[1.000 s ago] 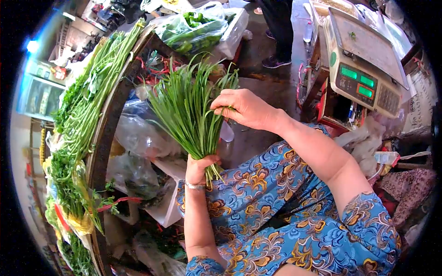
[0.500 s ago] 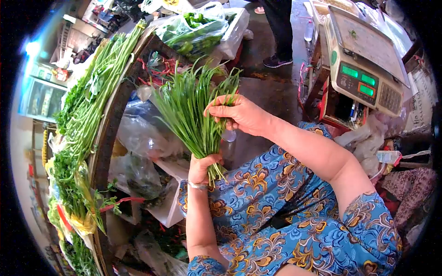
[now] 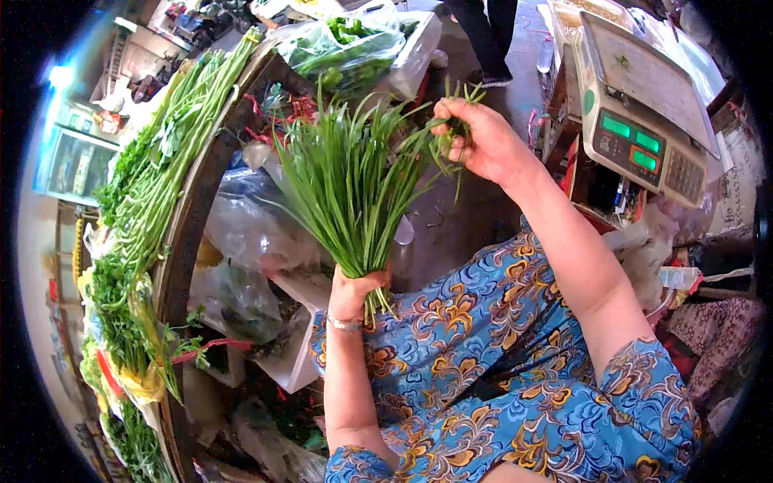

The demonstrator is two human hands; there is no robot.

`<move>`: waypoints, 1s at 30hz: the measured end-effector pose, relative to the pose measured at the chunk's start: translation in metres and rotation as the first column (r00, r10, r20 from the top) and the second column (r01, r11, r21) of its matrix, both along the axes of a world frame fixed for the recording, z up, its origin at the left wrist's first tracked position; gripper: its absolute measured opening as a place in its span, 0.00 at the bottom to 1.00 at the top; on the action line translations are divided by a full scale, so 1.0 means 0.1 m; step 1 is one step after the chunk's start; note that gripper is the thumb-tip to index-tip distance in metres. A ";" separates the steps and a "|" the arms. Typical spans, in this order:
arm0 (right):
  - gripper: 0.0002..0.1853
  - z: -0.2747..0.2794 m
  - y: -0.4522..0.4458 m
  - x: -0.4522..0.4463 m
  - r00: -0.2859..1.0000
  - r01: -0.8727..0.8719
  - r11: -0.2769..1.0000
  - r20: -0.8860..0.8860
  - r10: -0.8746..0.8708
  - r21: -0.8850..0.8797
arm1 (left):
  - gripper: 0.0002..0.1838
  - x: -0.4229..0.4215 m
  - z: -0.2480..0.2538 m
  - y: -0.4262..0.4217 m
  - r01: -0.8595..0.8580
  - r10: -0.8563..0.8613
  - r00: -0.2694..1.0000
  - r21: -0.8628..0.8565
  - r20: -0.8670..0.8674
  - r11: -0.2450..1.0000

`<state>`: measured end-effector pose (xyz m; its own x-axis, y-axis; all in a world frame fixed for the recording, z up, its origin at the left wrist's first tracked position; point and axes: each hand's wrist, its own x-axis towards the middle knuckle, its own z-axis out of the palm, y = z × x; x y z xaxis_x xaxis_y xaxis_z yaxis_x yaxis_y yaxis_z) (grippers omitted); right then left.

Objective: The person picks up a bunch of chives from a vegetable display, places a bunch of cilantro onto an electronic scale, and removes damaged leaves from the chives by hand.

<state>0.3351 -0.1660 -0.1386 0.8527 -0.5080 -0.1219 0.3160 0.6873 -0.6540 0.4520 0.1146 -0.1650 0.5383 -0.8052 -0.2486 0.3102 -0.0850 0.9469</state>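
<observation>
My left hand [image 3: 356, 291] is wrapped round the lower stems of a bunch of garlic chives [image 3: 354, 185]. The green leaves fan out upward, and the pale cut ends stick out below my fist. Up and to the right, my right hand [image 3: 481, 138] is closed on a few thin green chive leaves [image 3: 448, 138], pinched between thumb and fingers. Some of these leaves hang down and others poke up past the fingertips. They are close to the right edge of the bunch; whether they are fully apart from it I cannot tell.
On the left, a wooden-edged stand [image 3: 181, 233] carries long beans [image 3: 189, 137] and leafy herbs. A digital scale [image 3: 644, 105] with lit green displays stands at right. Bagged green vegetables [image 3: 342, 52] lie at the back. Plastic bags [image 3: 258, 229] sit below the stand. A person's legs [image 3: 487, 36] show behind.
My right hand has moved up and right, away from the middle of the bunch, with chive leaves in its fingers. My left hand has stayed in place. The person's legs behind have shifted.
</observation>
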 end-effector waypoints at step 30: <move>0.08 0.02 0.16 0.07 0.965 0.119 0.558 -0.035 -0.259 -0.821 | 0.11 -0.04 -0.04 -0.07 0.166 -0.177 0.982 0.144 0.063 0.975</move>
